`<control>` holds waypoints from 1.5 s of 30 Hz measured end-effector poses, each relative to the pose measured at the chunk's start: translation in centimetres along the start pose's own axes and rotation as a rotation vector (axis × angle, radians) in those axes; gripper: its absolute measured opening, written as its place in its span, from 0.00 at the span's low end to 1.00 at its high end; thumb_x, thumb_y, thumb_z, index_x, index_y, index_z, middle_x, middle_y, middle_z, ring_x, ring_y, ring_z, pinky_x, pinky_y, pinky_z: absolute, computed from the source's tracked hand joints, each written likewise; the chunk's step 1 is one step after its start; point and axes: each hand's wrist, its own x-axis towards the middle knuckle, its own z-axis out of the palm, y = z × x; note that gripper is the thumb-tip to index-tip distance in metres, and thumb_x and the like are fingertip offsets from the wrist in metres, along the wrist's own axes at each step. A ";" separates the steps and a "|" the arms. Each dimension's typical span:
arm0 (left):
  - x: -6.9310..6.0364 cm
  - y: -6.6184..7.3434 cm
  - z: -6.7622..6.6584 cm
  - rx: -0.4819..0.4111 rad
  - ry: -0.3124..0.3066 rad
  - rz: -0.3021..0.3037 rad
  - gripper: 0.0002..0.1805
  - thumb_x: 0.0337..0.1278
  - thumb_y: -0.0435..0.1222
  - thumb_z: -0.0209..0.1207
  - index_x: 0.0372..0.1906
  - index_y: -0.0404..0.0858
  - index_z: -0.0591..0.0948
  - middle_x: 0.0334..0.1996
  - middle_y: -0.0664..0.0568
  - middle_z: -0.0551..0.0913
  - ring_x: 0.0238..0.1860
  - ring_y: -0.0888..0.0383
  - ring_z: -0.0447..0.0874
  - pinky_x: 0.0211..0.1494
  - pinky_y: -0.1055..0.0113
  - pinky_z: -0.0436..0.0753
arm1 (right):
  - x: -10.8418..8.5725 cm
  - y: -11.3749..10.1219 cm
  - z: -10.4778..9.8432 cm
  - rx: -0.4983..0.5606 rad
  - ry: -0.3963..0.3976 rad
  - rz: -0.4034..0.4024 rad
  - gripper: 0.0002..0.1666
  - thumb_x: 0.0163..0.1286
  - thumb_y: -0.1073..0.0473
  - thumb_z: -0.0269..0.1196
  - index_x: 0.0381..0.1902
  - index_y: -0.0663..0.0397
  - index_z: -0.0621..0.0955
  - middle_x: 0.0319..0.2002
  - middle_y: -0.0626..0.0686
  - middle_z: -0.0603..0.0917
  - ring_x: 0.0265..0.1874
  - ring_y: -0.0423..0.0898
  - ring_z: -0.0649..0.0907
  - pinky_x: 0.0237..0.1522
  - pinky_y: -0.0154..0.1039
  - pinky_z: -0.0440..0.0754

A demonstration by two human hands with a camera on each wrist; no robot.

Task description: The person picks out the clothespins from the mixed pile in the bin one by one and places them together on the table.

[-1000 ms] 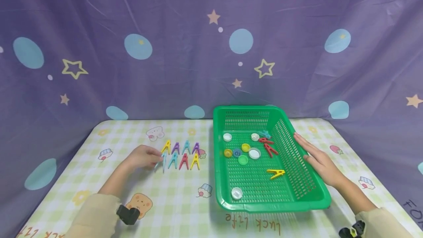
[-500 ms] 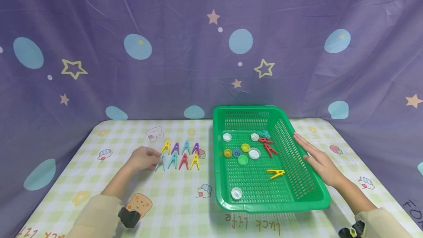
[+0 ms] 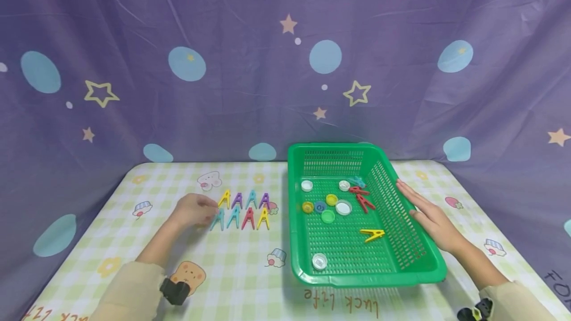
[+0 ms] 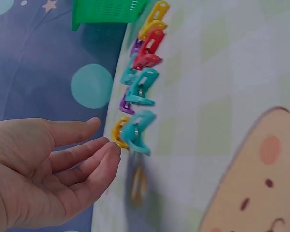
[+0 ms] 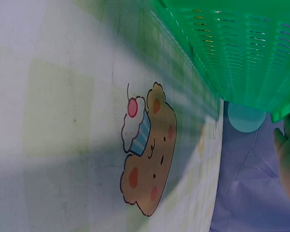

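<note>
Clothespins stand on their legs in two rows on the table. In the front row are a light-blue clothespin [image 3: 218, 219] at the left end, another light-blue clothespin [image 3: 234, 217], a red clothespin [image 3: 248, 218] and a yellow clothespin [image 3: 263, 218]. Behind them are yellow, purple and light-blue ones. My left hand [image 3: 195, 210] is just left of the end light-blue clothespin. The left wrist view shows its thumb and fingers apart, with nothing between them. My right hand [image 3: 433, 219] rests with extended fingers on the right rim of the green basket [image 3: 357, 279].
Inside the basket lie several bottle caps, such as a white cap [image 3: 343, 207] and a green cap [image 3: 327, 216]. A yellow clothespin [image 3: 372, 235], red clothespins [image 3: 365, 202] and a light-blue one lie there too. A purple curtain [image 3: 250, 88] hangs behind the table.
My left hand has let go of the end light-blue clothespin and drawn slightly away. That clothespin has turned to line up with its row. The right hand and basket have stayed put.
</note>
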 end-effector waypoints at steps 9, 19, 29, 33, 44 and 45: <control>-0.3 2.4 -0.4 0.104 0.035 0.152 0.17 0.59 0.40 0.60 0.48 0.32 0.83 0.46 0.38 0.84 0.43 0.48 0.83 0.49 0.56 0.83 | 0.0 0.0 0.1 0.001 -0.001 -0.012 0.32 0.69 0.74 0.47 0.71 0.64 0.62 0.74 0.59 0.60 0.74 0.29 0.55 0.68 0.13 0.51; 0.3 6.9 0.7 0.080 0.024 0.254 0.16 0.62 0.42 0.59 0.47 0.34 0.83 0.46 0.39 0.86 0.47 0.46 0.84 0.58 0.48 0.80 | 0.1 -0.2 -0.3 -0.012 0.005 -0.016 0.32 0.69 0.74 0.47 0.71 0.64 0.62 0.75 0.58 0.60 0.74 0.28 0.55 0.68 0.13 0.51; 0.1 11.6 3.0 0.055 -0.026 0.347 0.14 0.63 0.40 0.58 0.48 0.36 0.83 0.46 0.43 0.85 0.51 0.48 0.81 0.55 0.56 0.82 | 0.2 -0.4 -0.4 -0.014 0.000 -0.026 0.32 0.68 0.74 0.47 0.71 0.63 0.62 0.75 0.55 0.60 0.74 0.28 0.55 0.68 0.13 0.51; 0.0 13.2 4.2 0.035 -0.038 0.364 0.13 0.62 0.40 0.59 0.47 0.37 0.83 0.45 0.45 0.86 0.50 0.50 0.82 0.54 0.58 0.83 | 0.1 -0.3 -0.3 -0.010 0.002 -0.020 0.32 0.68 0.74 0.47 0.71 0.63 0.63 0.74 0.58 0.60 0.74 0.28 0.55 0.68 0.13 0.51; -0.2 17.4 6.3 -0.007 -0.100 0.435 0.14 0.63 0.41 0.60 0.49 0.39 0.83 0.47 0.47 0.85 0.52 0.51 0.81 0.54 0.60 0.83 | -0.1 0.1 0.1 -0.003 -0.005 0.027 0.31 0.70 0.73 0.46 0.71 0.63 0.62 0.72 0.67 0.60 0.74 0.27 0.54 0.68 0.12 0.50; -0.2 17.8 6.4 -0.006 -0.108 0.441 0.14 0.63 0.41 0.60 0.49 0.39 0.83 0.47 0.47 0.85 0.52 0.51 0.81 0.54 0.60 0.83 | 0.0 0.1 0.1 -0.001 -0.004 0.024 0.31 0.70 0.73 0.46 0.71 0.63 0.62 0.72 0.67 0.60 0.74 0.27 0.54 0.68 0.12 0.50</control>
